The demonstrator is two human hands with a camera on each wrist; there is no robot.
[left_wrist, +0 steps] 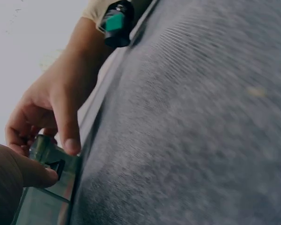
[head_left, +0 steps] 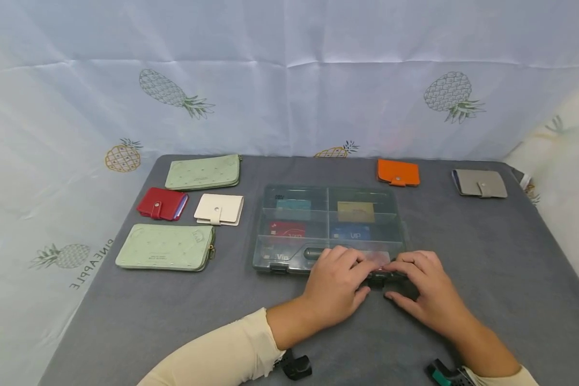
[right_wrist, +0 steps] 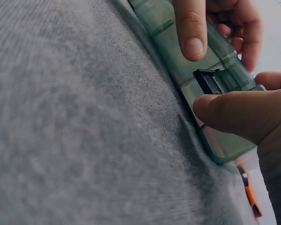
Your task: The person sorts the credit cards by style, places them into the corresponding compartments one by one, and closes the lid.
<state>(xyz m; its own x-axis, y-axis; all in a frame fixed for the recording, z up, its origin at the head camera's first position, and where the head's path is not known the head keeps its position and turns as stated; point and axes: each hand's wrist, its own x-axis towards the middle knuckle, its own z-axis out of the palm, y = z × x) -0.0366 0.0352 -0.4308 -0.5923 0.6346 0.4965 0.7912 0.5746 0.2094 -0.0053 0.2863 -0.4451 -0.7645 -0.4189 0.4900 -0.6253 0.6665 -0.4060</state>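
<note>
A clear green-tinted plastic organizer box [head_left: 318,193] lies lid-down flat on the grey cloth. Through its lid show a gold card [head_left: 356,211], a red card [head_left: 288,229], a blue VIP card [head_left: 351,232] and others. My left hand [head_left: 339,281] bends its fingers over the lid's front, its thumb lowered at the front side. At the front right corner my right hand [head_left: 427,292] curls its fingers over the lid edge. Between the two thumbs, a black latch [right_wrist: 208,80] juts from the box front in the right wrist view. The left latch [head_left: 279,267] sits at the front left.
Two pale green wallets [head_left: 166,247], a red card holder [head_left: 158,203] and a cream card holder [head_left: 219,209] lie left of the box. Back right are an orange card holder [head_left: 398,172] and a grey one [head_left: 482,183]. A pineapple-print curtain [head_left: 289,107] hangs behind.
</note>
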